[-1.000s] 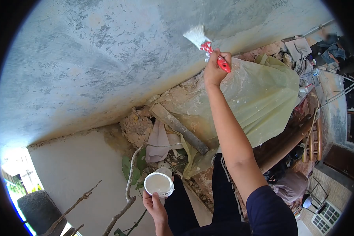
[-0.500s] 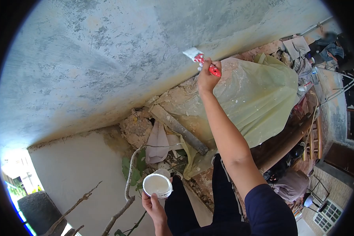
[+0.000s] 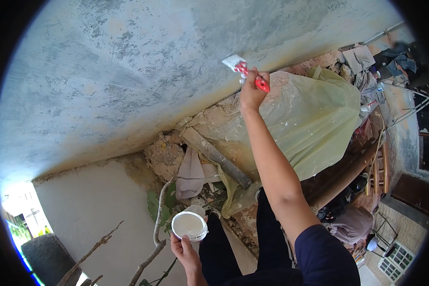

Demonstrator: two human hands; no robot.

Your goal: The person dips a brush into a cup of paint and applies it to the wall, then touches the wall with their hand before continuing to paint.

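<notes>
Grey, streaky wall (image 3: 128,71) fills the upper left of the view, its lower edge meeting a heap of rubble (image 3: 166,155) and a pale yellow plastic sheet (image 3: 314,119) draped over the heap. The right hand (image 3: 251,93) is raised on an outstretched arm and clenched around the red handle of a brush (image 3: 245,71) — its white bristles lie against the wall near that lower edge, just above the sheet. The left hand (image 3: 186,252) is low, close to the body, grasping a small round tub (image 3: 189,225) from below — the tub is upright and open, with white contents showing. A grey beam (image 3: 217,156) lies slanted on the rubble beside a crumpled cloth (image 3: 191,174), and a bare branch (image 3: 157,224) curves up just left of the tub.
</notes>
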